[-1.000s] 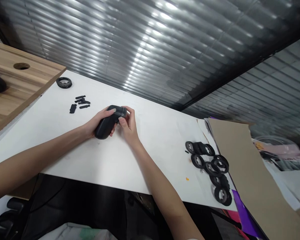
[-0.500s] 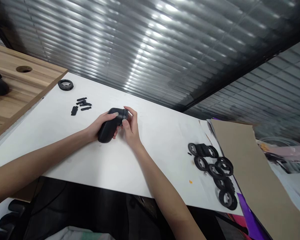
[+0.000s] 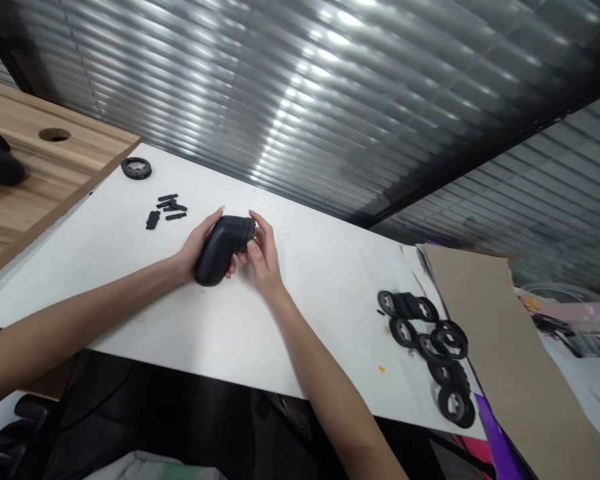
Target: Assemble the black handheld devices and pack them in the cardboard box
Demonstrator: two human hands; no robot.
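Observation:
Above the white table (image 3: 330, 293) a black bent device (image 3: 217, 253) is held between both hands. My left hand (image 3: 196, 250) wraps round its thick body, thumb along the upper edge and fingertips showing underneath. My right hand (image 3: 265, 257) grips the ringed end at the right, with the index finger over the top and the thumb below. Behind my left hand lie several small flat black pieces (image 3: 174, 207), and farther back a black ring (image 3: 137, 168).
Several black rings (image 3: 403, 331) lie in a cluster at the right, near a small orange bit (image 3: 382, 369). Brown cardboard (image 3: 510, 333) borders the right side. A wooden board (image 3: 55, 170) with dark objects is at the left. A corrugated metal wall (image 3: 280, 100) stands behind.
My left thumb has lifted from the top of the black device to its upper edge. The view has shifted slightly.

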